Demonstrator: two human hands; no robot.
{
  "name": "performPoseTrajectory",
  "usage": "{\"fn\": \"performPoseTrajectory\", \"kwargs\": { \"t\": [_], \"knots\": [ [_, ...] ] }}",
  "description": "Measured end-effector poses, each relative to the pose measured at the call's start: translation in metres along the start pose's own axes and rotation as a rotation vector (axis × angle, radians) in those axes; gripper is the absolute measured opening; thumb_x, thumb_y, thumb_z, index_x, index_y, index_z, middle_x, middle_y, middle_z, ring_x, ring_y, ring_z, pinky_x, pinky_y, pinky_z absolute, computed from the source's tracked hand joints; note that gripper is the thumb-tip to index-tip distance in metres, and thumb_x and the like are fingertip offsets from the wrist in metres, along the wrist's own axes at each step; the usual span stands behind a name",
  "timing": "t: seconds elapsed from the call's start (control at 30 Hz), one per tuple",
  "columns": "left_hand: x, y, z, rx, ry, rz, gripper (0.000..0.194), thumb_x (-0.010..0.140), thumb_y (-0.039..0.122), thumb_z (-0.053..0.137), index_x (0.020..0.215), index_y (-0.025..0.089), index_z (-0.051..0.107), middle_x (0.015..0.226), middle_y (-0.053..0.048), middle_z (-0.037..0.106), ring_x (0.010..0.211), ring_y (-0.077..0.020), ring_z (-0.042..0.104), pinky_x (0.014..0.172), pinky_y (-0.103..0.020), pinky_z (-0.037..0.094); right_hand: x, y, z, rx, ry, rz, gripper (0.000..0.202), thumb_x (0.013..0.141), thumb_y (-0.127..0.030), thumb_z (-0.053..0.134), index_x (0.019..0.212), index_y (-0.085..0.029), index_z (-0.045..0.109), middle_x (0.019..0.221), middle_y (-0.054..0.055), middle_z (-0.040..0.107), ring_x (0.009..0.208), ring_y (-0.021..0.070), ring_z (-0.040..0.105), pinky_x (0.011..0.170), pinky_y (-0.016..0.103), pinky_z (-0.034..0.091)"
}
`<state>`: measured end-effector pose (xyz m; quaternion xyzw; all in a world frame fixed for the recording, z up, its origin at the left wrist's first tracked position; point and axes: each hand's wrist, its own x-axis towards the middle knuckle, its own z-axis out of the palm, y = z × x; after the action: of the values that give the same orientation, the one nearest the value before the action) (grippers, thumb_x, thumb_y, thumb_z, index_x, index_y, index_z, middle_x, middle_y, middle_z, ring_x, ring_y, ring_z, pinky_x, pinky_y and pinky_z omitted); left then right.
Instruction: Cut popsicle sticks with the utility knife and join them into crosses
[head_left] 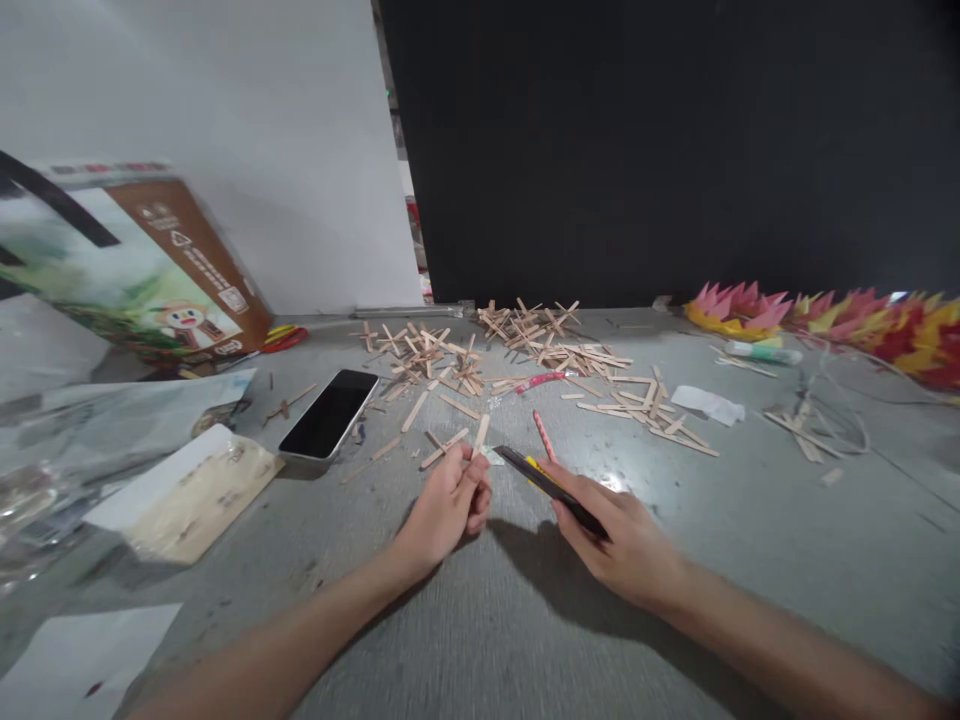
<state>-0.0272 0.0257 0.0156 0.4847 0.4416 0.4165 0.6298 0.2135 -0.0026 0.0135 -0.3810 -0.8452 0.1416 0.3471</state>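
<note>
My left hand (pixel 448 503) is closed around the lower end of a wooden craft stick (pixel 481 434), whose free end points up and away from me. In my right hand (pixel 622 540) is a black and yellow utility knife (pixel 553 488), its blade out and directed at the stick, with a small gap between them. Just beyond the knife lies a red and white striped stick (pixel 544 436). Two craft sticks joined in a cross (pixel 444 450) rest on the table past my left hand. My fingers hide the held end of the stick.
Piles of craft sticks (pixel 427 355) spread across the back of the grey table (pixel 420 640). To the left are a phone (pixel 330 415), a plastic-wrapped packet (pixel 202 500), red-handled scissors (pixel 285 338) and a printed bag (pixel 180 270). Paper flowers (pixel 739 308), a glue tube (pixel 765 351) and a cable (pixel 862 430) sit right.
</note>
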Motion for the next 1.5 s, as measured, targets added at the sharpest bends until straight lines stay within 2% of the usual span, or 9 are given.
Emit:
{"fn": "performPoseTrajectory", "kwargs": {
  "t": [0.13, 0.27, 0.47, 0.7, 0.9, 0.97, 1.2, 1.33, 1.5],
  "knots": [
    [-0.005, 0.002, 0.004, 0.132, 0.012, 0.013, 0.046, 0.099, 0.065, 0.048, 0.091, 0.020, 0.050, 0.055, 0.011, 0.035, 0.040, -0.0061, 0.030, 0.041, -0.019, 0.024, 0.001, -0.001, 0.000, 0.002, -0.027, 0.033, 0.055, 0.106, -0.020, 0.047, 0.159, -0.030, 0.039, 0.117, 0.008, 0.077, 0.080, 0.0164, 0.075, 0.077, 0.028, 0.061],
    [-0.008, 0.003, 0.006, 0.205, -0.041, 0.042, 0.044, 0.103, 0.062, 0.040, 0.096, 0.020, 0.052, 0.063, 0.010, 0.027, 0.049, -0.0081, 0.027, 0.047, -0.020, 0.024, 0.001, -0.001, 0.001, 0.001, -0.036, 0.020, 0.057, 0.106, -0.021, 0.046, 0.162, -0.029, 0.036, 0.110, 0.008, 0.078, 0.078, 0.0164, 0.074, 0.077, 0.027, 0.060],
    [-0.007, 0.000, 0.003, 0.262, -0.097, 0.057, 0.041, 0.106, 0.058, 0.035, 0.097, 0.021, 0.049, 0.066, 0.009, 0.030, 0.054, -0.0096, 0.028, 0.051, -0.021, 0.028, 0.000, -0.001, 0.003, -0.002, -0.030, 0.008, 0.058, 0.105, -0.020, 0.047, 0.161, -0.029, 0.037, 0.103, 0.006, 0.077, 0.074, 0.0152, 0.072, 0.072, 0.025, 0.058],
    [-0.011, 0.008, 0.003, 0.572, -0.039, 0.111, 0.041, 0.109, 0.050, 0.029, 0.099, 0.021, 0.055, 0.058, 0.006, 0.050, 0.053, -0.0132, 0.047, 0.060, -0.026, 0.038, -0.001, -0.001, 0.004, 0.006, -0.014, 0.003, 0.057, 0.105, -0.019, 0.047, 0.160, -0.028, 0.039, 0.098, 0.004, 0.076, 0.072, 0.0141, 0.069, 0.071, 0.024, 0.056],
    [-0.015, 0.012, 0.001, 0.708, 0.014, 0.132, 0.043, 0.109, 0.051, 0.028, 0.102, 0.021, 0.059, 0.057, 0.007, 0.041, 0.054, -0.0146, 0.045, 0.060, -0.027, 0.034, 0.000, -0.001, 0.003, 0.028, -0.017, 0.004, 0.057, 0.105, -0.019, 0.048, 0.160, -0.029, 0.039, 0.094, 0.002, 0.074, 0.071, 0.0134, 0.068, 0.071, 0.023, 0.055],
    [-0.015, 0.012, 0.000, 0.751, 0.031, 0.154, 0.043, 0.109, 0.050, 0.029, 0.101, 0.021, 0.060, 0.060, 0.006, 0.042, 0.057, -0.0149, 0.046, 0.061, -0.028, 0.034, 0.000, -0.001, 0.003, 0.027, -0.018, 0.010, 0.057, 0.104, -0.018, 0.048, 0.160, -0.028, 0.040, 0.090, 0.001, 0.073, 0.069, 0.0130, 0.067, 0.070, 0.023, 0.054],
    [-0.015, 0.011, 0.000, 0.792, 0.041, 0.180, 0.040, 0.110, 0.046, 0.030, 0.100, 0.021, 0.061, 0.068, 0.004, 0.051, 0.066, -0.0162, 0.052, 0.069, -0.029, 0.036, 0.000, -0.002, 0.003, 0.015, -0.002, 0.004, 0.057, 0.104, -0.017, 0.048, 0.160, -0.027, 0.040, 0.081, -0.001, 0.068, 0.064, 0.0123, 0.062, 0.065, 0.022, 0.051],
    [-0.016, 0.012, 0.000, 0.798, 0.040, 0.182, 0.041, 0.110, 0.046, 0.028, 0.100, 0.022, 0.059, 0.070, 0.003, 0.054, 0.069, -0.0169, 0.054, 0.072, -0.029, 0.037, 0.000, -0.002, 0.003, 0.022, -0.001, 0.009, 0.058, 0.104, -0.017, 0.048, 0.160, -0.028, 0.040, 0.086, 0.000, 0.070, 0.066, 0.0122, 0.063, 0.067, 0.022, 0.051],
    [-0.017, 0.012, 0.000, 0.824, 0.034, 0.172, 0.043, 0.110, 0.047, 0.026, 0.100, 0.022, 0.059, 0.077, 0.000, 0.060, 0.075, -0.0190, 0.058, 0.076, -0.031, 0.040, 0.000, -0.003, 0.002, 0.005, 0.005, 0.011, 0.057, 0.103, -0.017, 0.049, 0.159, -0.026, 0.042, 0.082, 0.000, 0.070, 0.063, 0.0124, 0.063, 0.065, 0.022, 0.052]
  ]
}}
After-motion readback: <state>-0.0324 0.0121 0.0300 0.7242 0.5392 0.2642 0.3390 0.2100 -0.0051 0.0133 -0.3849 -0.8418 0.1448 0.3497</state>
